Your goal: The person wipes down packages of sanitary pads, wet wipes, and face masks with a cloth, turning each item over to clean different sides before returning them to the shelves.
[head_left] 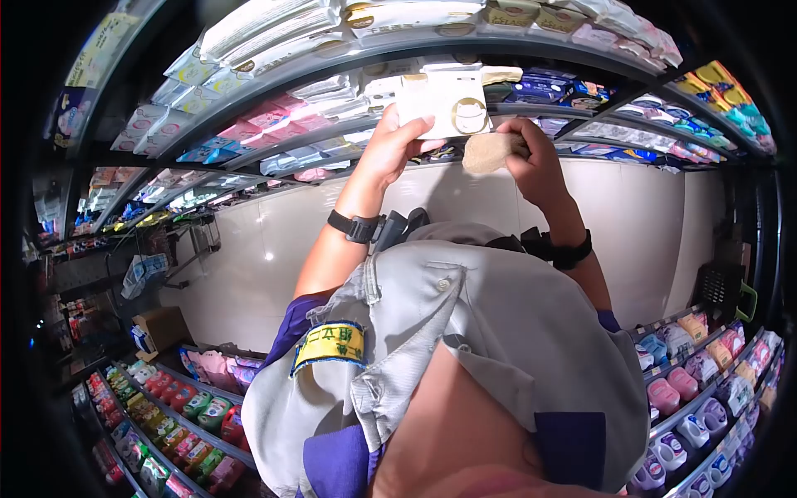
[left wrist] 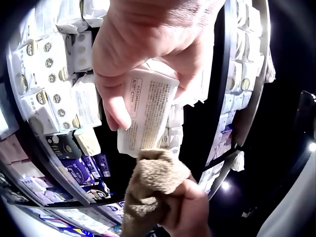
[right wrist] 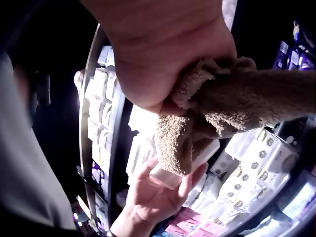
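A white pack [head_left: 432, 93] with a round gold emblem is in my left hand [head_left: 390, 149], in front of the shelves. In the left wrist view, thumb and fingers of the left hand [left wrist: 148, 39] grip the pack [left wrist: 148, 111] from both sides, its printed side showing. My right hand [head_left: 538, 162] holds a bunched brown fuzzy cloth [head_left: 488, 153] just below and right of the pack. In the right wrist view the cloth [right wrist: 237, 101] hangs from the right hand [right wrist: 168, 54] and overlaps the pack, partly hiding it.
Ahead, shelves hold rows of white packs [head_left: 274, 29], pink packs [head_left: 266, 120] and dark blue packs [head_left: 544, 87]. Behind me, more shelves carry bottles [head_left: 212, 411]. A cardboard box [head_left: 162, 330] stands on the pale floor [head_left: 249, 274] at left.
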### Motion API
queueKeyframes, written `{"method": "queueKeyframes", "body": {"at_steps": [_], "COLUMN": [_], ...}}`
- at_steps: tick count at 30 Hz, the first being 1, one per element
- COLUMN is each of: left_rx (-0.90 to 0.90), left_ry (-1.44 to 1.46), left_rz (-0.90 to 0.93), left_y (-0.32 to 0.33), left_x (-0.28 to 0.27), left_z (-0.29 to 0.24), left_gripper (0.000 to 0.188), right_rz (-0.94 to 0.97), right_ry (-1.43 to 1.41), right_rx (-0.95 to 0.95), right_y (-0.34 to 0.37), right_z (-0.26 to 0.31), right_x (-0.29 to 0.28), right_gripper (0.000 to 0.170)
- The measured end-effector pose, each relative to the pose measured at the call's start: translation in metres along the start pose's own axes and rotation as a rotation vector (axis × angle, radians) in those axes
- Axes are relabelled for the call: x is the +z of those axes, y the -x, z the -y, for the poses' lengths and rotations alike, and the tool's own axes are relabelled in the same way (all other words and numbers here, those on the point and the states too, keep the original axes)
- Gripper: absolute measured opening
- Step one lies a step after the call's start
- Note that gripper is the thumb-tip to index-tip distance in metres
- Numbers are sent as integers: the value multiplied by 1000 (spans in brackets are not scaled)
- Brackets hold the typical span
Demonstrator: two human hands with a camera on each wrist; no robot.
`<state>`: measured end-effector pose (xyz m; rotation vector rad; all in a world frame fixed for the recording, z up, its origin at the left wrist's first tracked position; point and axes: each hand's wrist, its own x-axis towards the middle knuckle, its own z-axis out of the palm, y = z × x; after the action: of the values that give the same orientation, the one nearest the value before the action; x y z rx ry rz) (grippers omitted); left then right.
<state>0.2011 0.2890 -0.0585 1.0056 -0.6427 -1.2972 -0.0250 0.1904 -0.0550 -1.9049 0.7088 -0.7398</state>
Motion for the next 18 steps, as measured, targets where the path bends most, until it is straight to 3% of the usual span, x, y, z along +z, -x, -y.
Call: {"method": "queueKeyframes", "body": {"at_steps": [1, 5, 7, 9, 11, 18], "left_rx": [24, 87, 96, 376, 140, 237], "left_ry": [-82, -163, -214, -481, -277, -267], "left_rz": [-2, -17, 6, -18, 67, 98], "left_y": [1, -2, -3, -2, 4, 12], "left_x": [6, 29, 45, 59, 65, 92], "left_z": [1, 20, 27, 35, 30, 37], "left_gripper": [50, 50, 57, 60, 60, 59], "right_rz": [-15, -301, -259, -107, -258, -472], "right_ry": [-17, -43, 174, 109, 412, 422], "right_rx": [-5, -392, -307, -441, -636, -578], "right_y": [7, 6, 3, 5, 3, 24], "right_z": [5, 15, 51, 53, 46, 15], "right_x": [-8, -24, -23, -8, 3, -25], "right_gripper": [33, 44, 41, 39, 46, 50]}}
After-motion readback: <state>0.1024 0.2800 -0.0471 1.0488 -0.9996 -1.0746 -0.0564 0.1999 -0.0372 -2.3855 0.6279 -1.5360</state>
